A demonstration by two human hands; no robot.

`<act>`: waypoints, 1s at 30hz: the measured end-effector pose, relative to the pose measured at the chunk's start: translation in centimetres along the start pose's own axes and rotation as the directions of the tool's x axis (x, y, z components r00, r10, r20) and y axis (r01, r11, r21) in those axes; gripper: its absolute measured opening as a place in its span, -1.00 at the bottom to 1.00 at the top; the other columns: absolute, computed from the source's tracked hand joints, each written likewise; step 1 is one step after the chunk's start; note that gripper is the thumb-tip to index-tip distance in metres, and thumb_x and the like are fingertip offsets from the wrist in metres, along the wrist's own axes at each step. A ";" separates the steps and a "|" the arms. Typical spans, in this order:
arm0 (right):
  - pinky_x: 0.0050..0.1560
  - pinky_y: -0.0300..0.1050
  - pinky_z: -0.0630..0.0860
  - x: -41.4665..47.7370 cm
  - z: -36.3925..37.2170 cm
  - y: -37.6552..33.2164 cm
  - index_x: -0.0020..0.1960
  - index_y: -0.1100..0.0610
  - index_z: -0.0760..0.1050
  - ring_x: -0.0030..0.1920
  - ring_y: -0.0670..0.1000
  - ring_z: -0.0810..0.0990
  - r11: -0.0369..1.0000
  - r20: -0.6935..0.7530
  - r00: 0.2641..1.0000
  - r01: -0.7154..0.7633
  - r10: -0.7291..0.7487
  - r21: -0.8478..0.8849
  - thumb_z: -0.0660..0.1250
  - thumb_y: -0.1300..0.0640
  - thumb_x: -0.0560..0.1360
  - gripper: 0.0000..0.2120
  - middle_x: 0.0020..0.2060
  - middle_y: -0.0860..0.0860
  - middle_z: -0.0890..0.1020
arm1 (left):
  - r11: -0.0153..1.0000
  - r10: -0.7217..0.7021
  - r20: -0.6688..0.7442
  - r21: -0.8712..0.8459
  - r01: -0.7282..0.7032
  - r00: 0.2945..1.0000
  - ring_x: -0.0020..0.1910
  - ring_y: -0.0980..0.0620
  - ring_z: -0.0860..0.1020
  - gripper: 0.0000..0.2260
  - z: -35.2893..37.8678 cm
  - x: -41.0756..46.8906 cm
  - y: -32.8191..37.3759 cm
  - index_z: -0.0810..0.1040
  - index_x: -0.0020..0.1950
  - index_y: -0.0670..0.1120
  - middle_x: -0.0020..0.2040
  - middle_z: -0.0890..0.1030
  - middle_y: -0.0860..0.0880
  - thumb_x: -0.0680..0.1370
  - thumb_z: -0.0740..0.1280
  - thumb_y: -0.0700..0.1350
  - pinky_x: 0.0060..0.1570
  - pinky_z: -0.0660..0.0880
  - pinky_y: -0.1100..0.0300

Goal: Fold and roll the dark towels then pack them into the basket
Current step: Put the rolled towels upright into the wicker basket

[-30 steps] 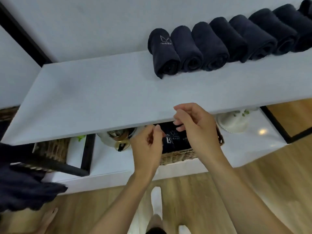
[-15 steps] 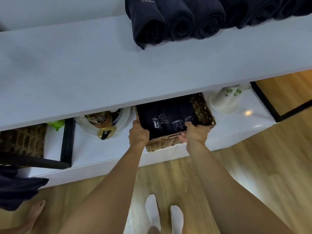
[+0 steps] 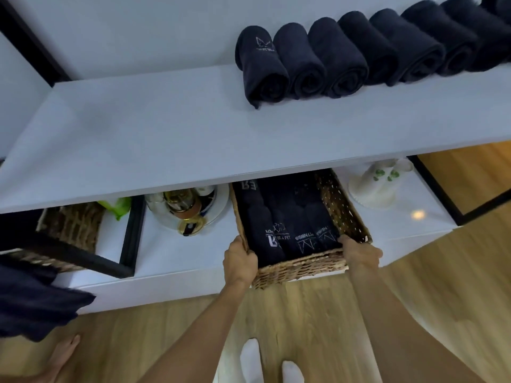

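Observation:
A wicker basket [image 3: 301, 269] sits on the lower white shelf, partly under the upper shelf, with dark rolled towels [image 3: 287, 230] bearing white logos inside it. My left hand [image 3: 240, 262] grips the basket's front left corner. My right hand [image 3: 359, 254] grips its front right corner. On the upper white shelf [image 3: 166, 128] lies a row of several dark rolled towels [image 3: 345, 56] at the back right.
A round tray with glassware [image 3: 188, 208] stands left of the basket, a white lamp-like object [image 3: 376, 186] to its right. Another wicker basket [image 3: 69, 225] and a black frame [image 3: 130, 236] are at left. Dark cloth [image 3: 33, 299] hangs at far left. Someone's bare foot [image 3: 63, 352] is on the wooden floor.
My hands dropped from the upper shelf's front edge to the basket on the lower shelf and took hold of its front corners. The basket now sits farther out toward me.

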State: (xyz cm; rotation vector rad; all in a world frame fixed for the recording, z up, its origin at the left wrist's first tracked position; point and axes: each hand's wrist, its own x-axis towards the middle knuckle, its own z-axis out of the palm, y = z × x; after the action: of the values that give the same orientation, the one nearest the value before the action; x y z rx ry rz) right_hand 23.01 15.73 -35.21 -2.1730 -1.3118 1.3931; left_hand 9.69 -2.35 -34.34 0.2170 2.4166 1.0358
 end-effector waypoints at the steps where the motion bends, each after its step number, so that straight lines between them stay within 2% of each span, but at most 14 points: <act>1: 0.04 0.05 0.47 -0.3 -1.0 0.1 0.34 0.32 0.17 0.16 0.26 0.49 0.995 -0.009 0.999 0.053 -0.054 -0.090 0.46 0.03 0.43 -0.30 0.21 0.28 0.44 | 1.000 -0.008 -0.004 -0.008 0.008 1.000 -0.15 -0.12 0.57 -0.84 0.0 -0.9 -0.1 0.47 -0.06 -0.12 -0.15 0.60 -0.08 0.50 0.15 -0.32 -0.09 0.56 0.01; 3: 0.07 0.12 0.49 0.1 -2.8 0.5 0.31 0.31 0.16 0.12 0.28 0.50 0.941 0.008 0.978 0.202 -0.207 -0.271 0.42 0.04 0.45 -0.37 0.16 0.27 0.45 | 1.000 -0.014 -0.021 -0.013 0.013 1.000 -0.18 -0.11 0.57 -0.86 -0.2 -2.2 -0.3 0.46 -0.09 -0.11 -0.19 0.60 -0.06 0.51 0.16 -0.30 -0.14 0.54 0.05; 5: -0.08 0.05 0.48 0.5 -4.3 0.5 0.20 0.30 0.28 -0.05 0.23 0.53 0.826 0.134 0.932 0.360 -0.335 -0.433 0.33 0.14 0.48 -0.59 -0.03 0.19 0.53 | 1.000 -0.003 -0.030 -0.015 0.002 1.000 -0.20 -0.09 0.56 -0.85 -0.9 -3.7 -0.9 0.47 -0.10 -0.10 -0.22 0.59 -0.03 0.53 0.16 -0.30 -0.21 0.48 0.11; 7: -0.14 -0.06 0.44 0.9 -5.2 0.2 0.06 0.25 0.42 -0.13 0.18 0.52 0.714 0.292 0.883 0.470 -0.368 -0.519 0.27 0.20 0.49 -0.81 -0.15 0.13 0.55 | 1.000 0.017 -0.014 -0.006 -0.017 1.000 -0.21 -0.09 0.57 -0.84 -1.9 -5.1 -1.8 0.50 -0.09 -0.11 -0.23 0.60 -0.03 0.53 0.17 -0.31 -0.25 0.47 0.12; 9: -0.06 -0.05 0.48 0.8 -5.5 0.0 0.01 0.21 0.47 -0.10 0.17 0.54 0.675 0.398 0.840 0.536 -0.368 -0.507 0.26 0.18 0.51 -0.88 -0.10 0.13 0.58 | 1.000 0.031 0.013 0.007 -0.031 0.999 -0.20 -0.08 0.60 -0.83 -2.8 -6.5 -2.8 0.54 -0.08 -0.08 -0.22 0.64 -0.03 0.53 0.19 -0.28 -0.19 0.56 0.05; 11: -0.02 -0.05 0.48 0.3 -5.8 0.2 0.00 0.21 0.50 -0.09 0.17 0.53 0.677 0.408 0.827 0.555 -0.386 -0.483 0.25 0.19 0.53 -0.89 -0.10 0.15 0.58 | 0.999 0.040 0.040 0.030 -0.041 0.998 -0.17 -0.06 0.61 -0.82 -3.7 -7.9 -3.5 0.57 -0.05 -0.05 -0.20 0.66 -0.02 0.53 0.21 -0.26 -0.10 0.58 0.01; 13: -0.07 -0.07 0.45 -0.2 -6.3 0.6 -0.03 0.25 0.53 -0.13 0.17 0.51 0.656 0.401 0.822 0.566 -0.405 -0.499 0.22 0.24 0.52 -0.87 -0.13 0.16 0.58 | 0.998 0.042 0.063 0.047 -0.045 0.997 -0.16 -0.06 0.62 -0.81 -4.5 -9.3 -3.7 0.58 -0.05 -0.04 -0.19 0.66 -0.01 0.52 0.21 -0.27 -0.08 0.58 0.03; 18: -0.11 -0.06 0.48 -3.0 -8.5 1.1 -0.06 0.33 0.54 -0.09 0.20 0.57 0.637 0.431 0.818 0.571 -0.382 -0.518 0.23 0.30 0.51 -0.86 -0.11 0.21 0.61 | 0.996 0.023 0.123 0.080 -0.033 0.992 -0.26 -0.03 0.57 -0.84 -8.1 -12.5 -3.3 0.54 -0.19 -0.14 -0.25 0.63 -0.05 0.43 0.19 -0.30 -0.23 0.52 0.08; 21: -0.13 -0.01 0.52 -6.3 -10.8 1.4 -0.08 0.36 0.55 -0.13 0.20 0.59 0.630 0.455 0.814 0.573 -0.361 -0.524 0.24 0.32 0.49 -0.86 -0.14 0.24 0.62 | 0.985 0.050 0.180 0.154 -0.078 0.982 -0.34 -0.01 0.46 -0.90 -11.2 -14.8 -3.0 0.39 -0.31 -0.14 -0.34 0.51 -0.03 0.36 0.19 -0.31 -0.35 0.34 0.17; 23: -0.17 -0.05 0.53 -9.1 -12.6 1.8 -0.10 0.37 0.55 -0.17 0.18 0.60 0.634 0.469 0.808 0.578 -0.357 -0.514 0.25 0.34 0.47 -0.87 -0.17 0.24 0.62 | 0.971 0.075 0.226 0.203 -0.122 0.971 -0.33 -0.02 0.42 -0.91 -13.4 -16.8 -2.9 0.34 -0.33 -0.12 -0.34 0.47 -0.02 0.34 0.22 -0.27 -0.36 0.29 0.18; 28: -0.29 -0.15 0.47 -16.8 -17.2 3.2 -0.13 0.40 0.56 -0.20 0.19 0.60 0.624 0.496 0.776 0.619 -0.390 -0.477 0.27 0.40 0.40 -0.89 -0.22 0.25 0.63 | 0.961 0.109 0.261 0.219 -0.169 0.959 -0.36 -0.05 0.44 -0.91 -18.7 -23.5 -3.0 0.36 -0.32 -0.14 -0.37 0.44 -0.07 0.33 0.26 -0.26 -0.35 0.35 0.15; 30: -0.26 -0.10 0.48 -19.7 -18.7 3.4 -0.15 0.43 0.55 -0.21 0.23 0.61 0.610 0.492 0.759 0.643 -0.427 -0.463 0.29 0.41 0.38 -0.90 -0.23 0.29 0.64 | 0.968 0.124 0.290 0.175 -0.179 0.949 -0.38 -0.05 0.46 -0.91 -20.7 -26.6 -3.0 0.37 -0.30 -0.15 -0.37 0.44 -0.08 0.38 0.25 -0.29 -0.40 0.41 0.19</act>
State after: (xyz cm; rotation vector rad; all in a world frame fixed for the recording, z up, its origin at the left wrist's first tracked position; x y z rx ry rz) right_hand 37.54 2.92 -15.89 -1.5661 -2.6037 1.1941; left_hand 22.39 -26.40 -14.24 0.5872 2.2696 0.7657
